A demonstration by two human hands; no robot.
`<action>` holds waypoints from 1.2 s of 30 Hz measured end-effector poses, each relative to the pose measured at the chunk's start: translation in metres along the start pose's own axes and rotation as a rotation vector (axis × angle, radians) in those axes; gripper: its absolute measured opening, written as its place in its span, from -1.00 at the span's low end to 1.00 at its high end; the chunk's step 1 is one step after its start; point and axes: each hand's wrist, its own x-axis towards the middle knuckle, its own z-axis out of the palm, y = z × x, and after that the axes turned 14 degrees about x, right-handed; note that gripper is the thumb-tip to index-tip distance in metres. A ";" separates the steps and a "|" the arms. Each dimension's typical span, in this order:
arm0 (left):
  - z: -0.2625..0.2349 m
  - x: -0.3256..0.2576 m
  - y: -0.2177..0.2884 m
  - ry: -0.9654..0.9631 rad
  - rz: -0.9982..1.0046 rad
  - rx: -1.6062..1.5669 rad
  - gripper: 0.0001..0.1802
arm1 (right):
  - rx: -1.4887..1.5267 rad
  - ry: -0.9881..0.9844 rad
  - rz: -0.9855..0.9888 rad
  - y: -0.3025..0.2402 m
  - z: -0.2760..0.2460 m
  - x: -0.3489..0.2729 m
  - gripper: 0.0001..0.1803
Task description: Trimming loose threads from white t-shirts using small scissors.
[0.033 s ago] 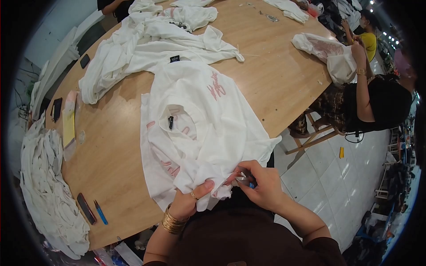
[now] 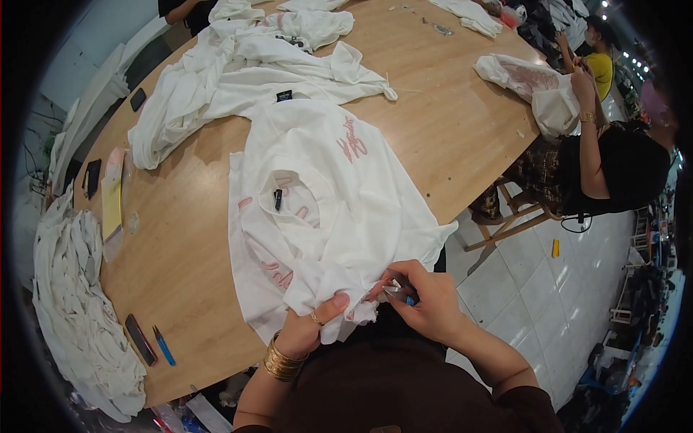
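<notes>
A white T-shirt (image 2: 361,195) with pink lettering lies on the table's near edge, its lower part gathered toward me. My left hand (image 2: 307,325), wearing a ring and gold bracelets, is closed on a bunched fold of it. My right hand (image 2: 429,303) is closed around small thread snips (image 2: 399,292) with metal blades and a bit of blue. The blades point left, close beside the gathered cloth between my hands. Whether they touch the fabric is hard to see.
White garments (image 2: 238,79) are heaped across the far left of the wooden table (image 2: 180,274), with another pile (image 2: 72,303) at the left edge. Blue tweezers (image 2: 164,346) and a dark phone (image 2: 141,339) lie nearby. On the right, a seated person (image 2: 613,166) handles a white garment (image 2: 538,90).
</notes>
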 end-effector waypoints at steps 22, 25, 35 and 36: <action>0.000 -0.003 0.009 -0.039 0.036 0.061 -0.59 | 0.806 -0.380 0.615 -0.027 -0.005 0.000 -0.54; 0.014 -0.003 0.021 0.075 0.041 0.071 -0.61 | 0.796 -0.380 0.612 -0.024 -0.002 -0.001 -0.54; 0.003 -0.003 0.010 -0.007 0.009 -0.090 -0.57 | 0.787 -0.379 0.607 -0.026 -0.003 0.000 -0.55; 0.001 -0.003 0.008 -0.010 -0.003 -0.078 -0.58 | 0.787 -0.379 0.607 -0.026 -0.003 0.000 -0.55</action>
